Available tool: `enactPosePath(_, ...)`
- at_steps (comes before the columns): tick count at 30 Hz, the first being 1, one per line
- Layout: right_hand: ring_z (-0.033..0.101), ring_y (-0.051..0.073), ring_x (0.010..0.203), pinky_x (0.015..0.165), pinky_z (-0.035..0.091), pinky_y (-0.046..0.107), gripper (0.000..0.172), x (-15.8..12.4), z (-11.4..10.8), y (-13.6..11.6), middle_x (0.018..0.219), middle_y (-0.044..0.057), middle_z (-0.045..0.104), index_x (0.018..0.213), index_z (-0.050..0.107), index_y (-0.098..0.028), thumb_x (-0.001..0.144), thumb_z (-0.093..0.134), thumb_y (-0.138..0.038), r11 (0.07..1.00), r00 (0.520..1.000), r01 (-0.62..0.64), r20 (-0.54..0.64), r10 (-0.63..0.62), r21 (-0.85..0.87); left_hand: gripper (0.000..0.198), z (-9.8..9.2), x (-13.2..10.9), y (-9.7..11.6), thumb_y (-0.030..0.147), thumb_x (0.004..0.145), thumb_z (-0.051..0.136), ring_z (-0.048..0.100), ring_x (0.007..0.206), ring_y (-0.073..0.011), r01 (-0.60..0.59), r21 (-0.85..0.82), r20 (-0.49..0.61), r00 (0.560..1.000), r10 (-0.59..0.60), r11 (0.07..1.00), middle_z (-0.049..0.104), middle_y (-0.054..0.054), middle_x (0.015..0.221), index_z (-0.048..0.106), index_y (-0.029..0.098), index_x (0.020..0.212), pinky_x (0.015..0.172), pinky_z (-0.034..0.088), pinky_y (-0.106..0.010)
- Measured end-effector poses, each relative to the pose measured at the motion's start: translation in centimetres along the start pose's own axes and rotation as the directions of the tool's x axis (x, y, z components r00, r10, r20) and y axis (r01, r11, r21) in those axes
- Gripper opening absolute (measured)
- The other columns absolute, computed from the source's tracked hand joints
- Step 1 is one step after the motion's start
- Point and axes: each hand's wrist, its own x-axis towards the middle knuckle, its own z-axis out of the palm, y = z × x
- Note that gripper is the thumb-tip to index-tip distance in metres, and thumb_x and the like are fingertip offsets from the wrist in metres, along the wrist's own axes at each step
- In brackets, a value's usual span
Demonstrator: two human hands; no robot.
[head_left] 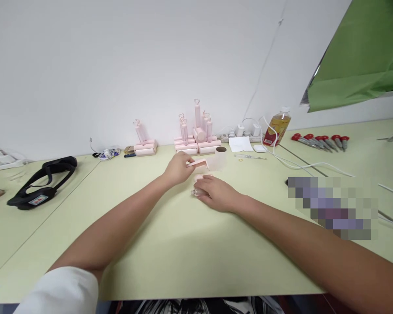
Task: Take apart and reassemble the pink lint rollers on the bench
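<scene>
Holds a pale pink open-sided piece (201, 163) in the left hand (179, 168), over the middle of the yellow-green table (157, 253), just left of a roll (220, 160) with a dark opening on top. Pinches the left end of the piece between thumb and fingers. Lowers the right hand (218, 193) palm down, on the nearer side of the piece, with fingers curled over a clear item (195, 192) and close to a small pink part (199, 177). Cannot tell, under cover of the hand, whether to record fingertips as pressed together or merely resting.

Records along the rear, before the wall, a group of pink tubes (197, 114) with loops on top, upright above rounded pink cases (187, 149); notes a smaller matching group (146, 147) farther left. Lists to the right a white paper (240, 144), a thin metal tool (250, 156), a tilted bottle (277, 126) of amber liquid and a row of red-ended tools (319, 141). Finds a black strapped headset (42, 192) at far left. Cannot identify the pixelated patch (330, 207) near the right forearm.
</scene>
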Motion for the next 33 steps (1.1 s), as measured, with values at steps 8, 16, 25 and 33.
enactPosePath(8, 0.052, 0.027, 0.098, 0.084, 0.044, 0.039, 0.018, -1.1, 0.2, -1.6, 0.098, 0.010, 0.064, 0.100, 0.064, -0.018, 0.084, 0.057, -0.022, 0.998, 0.999, 0.019, 0.035, -0.021, 0.065, 0.014, 4.5, 1.2, 1.1, 0.016, 0.071, 0.060, 0.047, 0.106, -0.0298, -0.173, 0.316, 0.048, 0.985, 0.166, 0.933, 0.058, -0.010, 0.115, 0.070, 0.018, 0.082, 0.091, 0.038, -0.045)
enactPosePath(16, 0.053, 0.024, 0.093, 0.084, 0.043, 0.037, 0.015, -0.4, -0.2, 0.0, 0.093, 0.008, 0.065, 0.096, 0.065, -0.017, 0.083, 0.059, -0.022, 0.996, 0.999, 0.022, 0.031, -0.024, 0.083, 0.010, 5.0, 1.9, 0.7, 0.019, 0.073, 0.062, 0.042, 0.115, -0.0307, -0.229, 0.336, 0.072, 0.973, 0.217, 0.913, 0.053, -0.010, 0.126, 0.067, 0.018, 0.081, 0.093, 0.034, -0.047)
enactPosePath(25, 0.055, 0.025, 0.095, 0.082, 0.044, 0.037, 0.011, 0.1, -0.3, 0.9, 0.096, 0.009, 0.063, 0.089, 0.065, -0.018, 0.085, 0.056, -0.024, 0.998, 0.999, -0.017, 0.031, 0.015, 0.061, 0.019, 2.9, -0.4, -0.6, 0.016, 0.080, 0.051, 0.049, 0.110, -0.0254, -0.121, 0.084, -0.039, 0.991, 0.125, 0.989, 0.058, -0.006, 0.112, 0.063, 0.022, 0.094, 0.095, 0.037, -0.045)
enactPosePath(33, 0.055, 0.022, 0.085, 0.073, 0.039, 0.031, 0.014, -0.4, -1.0, -1.4, 0.089, 0.009, 0.064, 0.094, 0.064, -0.016, 0.084, 0.055, -0.020, 0.993, 0.994, -0.111, -0.003, 0.111, 0.039, 0.024, -0.6, -7.6, 2.5, 0.040, 0.091, 0.047, 0.057, 0.078, -0.0167, -0.235, -0.126, 0.088, 0.965, 0.247, 0.964, 0.064, -0.002, 0.089, 0.056, 0.019, 0.098, 0.072, 0.043, -0.030)
